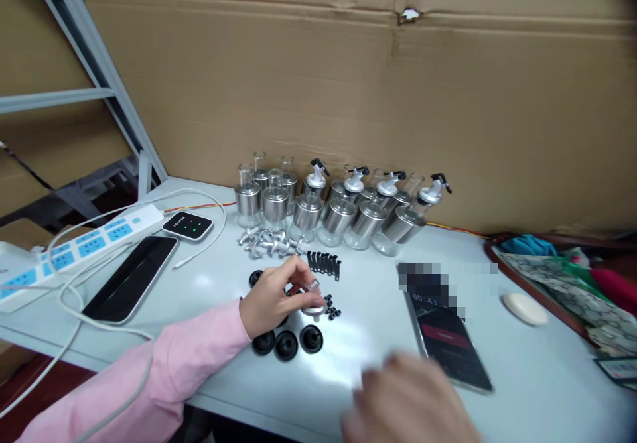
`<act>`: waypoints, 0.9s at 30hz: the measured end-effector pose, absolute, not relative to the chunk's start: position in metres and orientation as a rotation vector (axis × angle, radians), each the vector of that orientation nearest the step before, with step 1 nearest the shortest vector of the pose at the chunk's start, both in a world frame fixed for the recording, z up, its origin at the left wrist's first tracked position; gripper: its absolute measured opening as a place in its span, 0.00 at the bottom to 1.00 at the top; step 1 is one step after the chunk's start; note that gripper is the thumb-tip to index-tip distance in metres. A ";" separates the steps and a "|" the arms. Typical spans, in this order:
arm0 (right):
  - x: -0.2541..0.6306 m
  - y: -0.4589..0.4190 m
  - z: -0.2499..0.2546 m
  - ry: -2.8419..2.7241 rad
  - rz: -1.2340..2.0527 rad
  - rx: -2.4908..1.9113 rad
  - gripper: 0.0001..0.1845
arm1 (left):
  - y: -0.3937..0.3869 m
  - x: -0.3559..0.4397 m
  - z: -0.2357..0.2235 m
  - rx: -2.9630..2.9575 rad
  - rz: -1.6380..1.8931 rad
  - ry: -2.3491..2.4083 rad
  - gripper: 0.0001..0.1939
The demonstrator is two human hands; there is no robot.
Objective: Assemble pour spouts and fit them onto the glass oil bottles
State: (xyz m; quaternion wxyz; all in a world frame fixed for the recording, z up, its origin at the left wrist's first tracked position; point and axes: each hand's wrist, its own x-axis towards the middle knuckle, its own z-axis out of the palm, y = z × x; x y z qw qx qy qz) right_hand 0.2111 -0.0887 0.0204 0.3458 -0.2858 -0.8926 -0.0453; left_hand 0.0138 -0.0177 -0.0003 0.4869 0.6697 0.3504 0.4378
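My left hand, in a pink sleeve, is closed in a pinch on a small silver metal cap just above the white table. Black round stoppers lie right below that hand, and small black rings lie beside it. A row of black spout pieces and a heap of silver spout parts lie behind it. My right hand is low at the near table edge, smeared by motion, with its fingers unclear. Glass and steel oil bottles stand in rows at the back.
A white and blue power strip, a dark tablet and a small black box with green lights lie at the left with white cables. A phone lies at the right, then a white oval object and a tray of cloth. Cardboard walls the back.
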 end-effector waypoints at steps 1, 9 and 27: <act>0.206 -0.075 0.022 -2.292 -0.139 -0.709 0.10 | -0.018 0.014 0.000 1.630 1.065 0.840 0.15; 0.188 -0.030 0.009 -2.193 0.076 -0.618 0.16 | -0.016 0.012 -0.002 1.682 1.093 0.867 0.13; 0.191 -0.027 0.007 -2.015 0.190 -0.698 0.06 | -0.012 0.010 -0.009 2.323 1.223 0.679 0.17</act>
